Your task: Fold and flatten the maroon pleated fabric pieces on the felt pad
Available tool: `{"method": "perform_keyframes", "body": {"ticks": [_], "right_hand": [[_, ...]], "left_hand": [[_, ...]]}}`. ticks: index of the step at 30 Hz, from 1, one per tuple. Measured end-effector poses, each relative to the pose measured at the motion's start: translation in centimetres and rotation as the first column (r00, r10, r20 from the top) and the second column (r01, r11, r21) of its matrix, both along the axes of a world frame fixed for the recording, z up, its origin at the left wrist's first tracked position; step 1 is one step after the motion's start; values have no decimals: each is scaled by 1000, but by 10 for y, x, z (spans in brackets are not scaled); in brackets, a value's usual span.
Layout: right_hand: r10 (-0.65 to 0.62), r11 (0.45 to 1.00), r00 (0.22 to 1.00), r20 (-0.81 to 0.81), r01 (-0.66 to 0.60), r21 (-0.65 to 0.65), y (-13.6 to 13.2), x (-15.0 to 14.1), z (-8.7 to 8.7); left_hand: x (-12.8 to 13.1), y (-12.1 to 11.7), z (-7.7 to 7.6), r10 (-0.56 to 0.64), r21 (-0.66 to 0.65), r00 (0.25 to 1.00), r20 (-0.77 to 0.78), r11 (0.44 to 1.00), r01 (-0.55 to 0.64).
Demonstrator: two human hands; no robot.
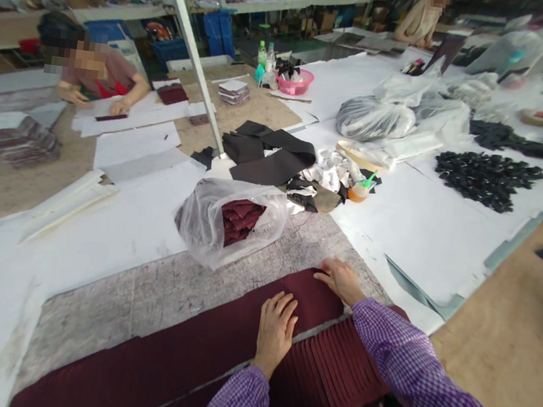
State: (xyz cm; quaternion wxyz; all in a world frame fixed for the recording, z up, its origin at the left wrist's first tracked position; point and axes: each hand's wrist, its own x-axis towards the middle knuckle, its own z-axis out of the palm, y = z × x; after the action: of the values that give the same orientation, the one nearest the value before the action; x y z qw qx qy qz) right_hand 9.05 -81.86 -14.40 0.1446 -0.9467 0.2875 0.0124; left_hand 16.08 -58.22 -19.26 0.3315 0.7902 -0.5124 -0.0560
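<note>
A long strip of maroon fabric [175,343] runs diagonally across the grey-marbled board in front of me. My left hand [276,328] lies flat on this strip, its fingers stretched out and slightly apart. At the strip's far right end rests my right hand [340,280], thumb and fingers spread over the edge. Below it, nearer my body, a row of overlapping maroon fabric pieces [331,363] is fanned out in even steps. A narrow grey gap separates the strip from that row. Purple checked sleeves cover both my forearms.
Beyond the strip sits an open plastic bag [195,220] with maroon pieces [242,221] inside. Behind it lie black scraps [277,158] and an orange drink cup [359,191]. A white pole [191,48] rises there. Black pieces [487,180] are heaped right; a co-worker [103,77] sits left.
</note>
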Motion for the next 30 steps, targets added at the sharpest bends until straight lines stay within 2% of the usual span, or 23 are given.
{"method": "perform_keyframes", "body": {"ticks": [6, 12, 18, 23, 30], "right_hand": [[24, 996, 997, -71, -18, 88, -4, 0, -7], [48, 988, 995, -84, -35, 148, -6, 4, -4], [-20, 987, 999, -49, 28, 158, -4, 0, 3], [-26, 986, 999, -23, 29, 162, -4, -4, 9], [-80, 989, 997, 6, 78, 125, -6, -9, 3]], "left_hand": [[0, 0, 0, -7, 4, 1000, 2, 1000, 7], [0, 1, -2, -7, -2, 1000, 10, 1000, 7], [0, 0, -2, 13, -14, 1000, 9, 1000, -13], [0, 0, -2, 20, -26, 1000, 2, 999, -20], [0, 0, 0, 24, -28, 1000, 1, 999, -24]]}}
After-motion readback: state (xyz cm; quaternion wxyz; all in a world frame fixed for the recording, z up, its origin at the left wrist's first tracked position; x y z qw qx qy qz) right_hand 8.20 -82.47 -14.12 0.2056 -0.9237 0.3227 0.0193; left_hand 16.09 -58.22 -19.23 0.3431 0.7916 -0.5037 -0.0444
